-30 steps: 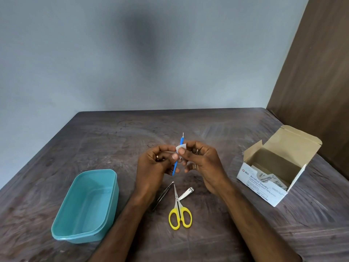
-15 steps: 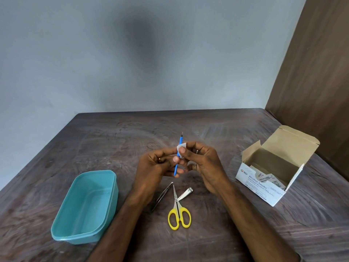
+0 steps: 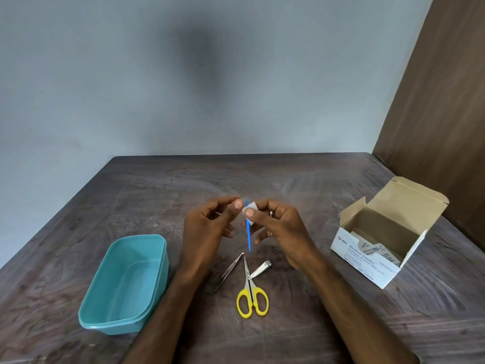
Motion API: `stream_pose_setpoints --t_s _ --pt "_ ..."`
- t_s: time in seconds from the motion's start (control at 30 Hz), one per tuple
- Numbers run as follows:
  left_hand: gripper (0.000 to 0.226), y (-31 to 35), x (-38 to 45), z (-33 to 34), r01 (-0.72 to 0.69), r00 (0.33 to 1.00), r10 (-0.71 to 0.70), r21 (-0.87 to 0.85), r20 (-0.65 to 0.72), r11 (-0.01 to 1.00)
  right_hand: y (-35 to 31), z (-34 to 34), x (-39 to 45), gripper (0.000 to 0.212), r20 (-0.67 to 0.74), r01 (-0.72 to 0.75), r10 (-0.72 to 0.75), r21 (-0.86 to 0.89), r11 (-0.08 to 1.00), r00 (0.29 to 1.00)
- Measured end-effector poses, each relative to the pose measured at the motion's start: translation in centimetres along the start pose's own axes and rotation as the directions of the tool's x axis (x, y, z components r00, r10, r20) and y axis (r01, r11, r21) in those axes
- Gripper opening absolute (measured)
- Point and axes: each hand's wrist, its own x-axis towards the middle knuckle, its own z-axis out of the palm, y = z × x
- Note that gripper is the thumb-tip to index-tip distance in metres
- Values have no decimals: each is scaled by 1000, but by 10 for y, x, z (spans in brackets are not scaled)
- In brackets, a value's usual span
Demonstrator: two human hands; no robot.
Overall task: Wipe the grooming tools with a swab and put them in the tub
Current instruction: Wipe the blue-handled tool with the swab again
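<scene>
A thin blue grooming tool hangs almost upright above the table, its lower end pointing down. My right hand pinches a small white swab around the tool's upper part. My left hand hovers just left of it with loosely curled fingers, and its thumb tip sits close to the tool's top with a small gap. Metal tweezers, yellow-handled scissors and a nail clipper lie on the table below my hands. The teal tub stands at the left with nothing in it.
An open cardboard box of alcohol swabs stands at the right with several packets inside. A brown wooden panel rises at the far right and a grey wall runs behind the dark wooden table.
The blue tool has slid down through the swab, so it now hangs below my hands instead of sticking up. My left hand has let go of its lower part.
</scene>
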Motion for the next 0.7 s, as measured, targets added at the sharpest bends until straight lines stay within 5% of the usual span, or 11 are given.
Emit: stream_pose_setpoints --t_s 0.33,0.7 --pt "9 4 2 2 14 995 -39 -259 -92 966 4 6 3 23 -32 94 -96 -58 994 995" --pt "7 2 1 1 -94 983 74 -110 -169 989 8 8 -1 8 52 203 -197 -368 908 979"
